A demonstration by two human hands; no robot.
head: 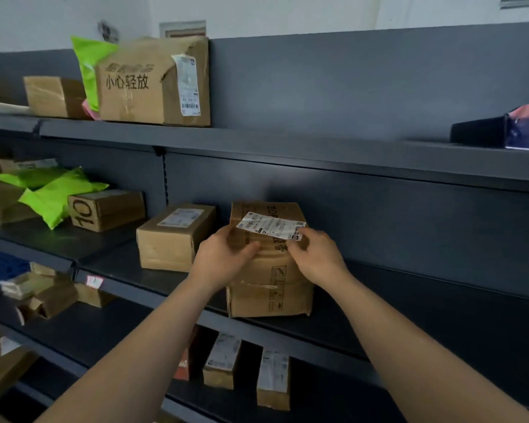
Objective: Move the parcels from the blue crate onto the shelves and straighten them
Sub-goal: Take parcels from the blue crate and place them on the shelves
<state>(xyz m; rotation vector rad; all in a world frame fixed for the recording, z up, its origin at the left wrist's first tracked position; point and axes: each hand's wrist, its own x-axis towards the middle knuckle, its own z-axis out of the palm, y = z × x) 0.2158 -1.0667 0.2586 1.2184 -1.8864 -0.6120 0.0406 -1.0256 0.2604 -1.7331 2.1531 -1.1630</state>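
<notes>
Box (269, 288) sits on the middle shelf (425, 315), dead ahead, between both hands. Its long axis runs front-to-back, front end near the shelf lip. Left hand (226, 254) grips its left top edge. Right hand (318, 257) curls over the right top edge, possibly pinching the label (271, 225); too blurred to tell. Both hands equally near. A smaller box (171, 236) sits just left, apart.

A brown rectangular cardboard parcel (269, 279) with white paper label (271, 225) printed black; dark grey metal shelves (409, 291); lime-green plastic mailer bags (54, 199).
</notes>
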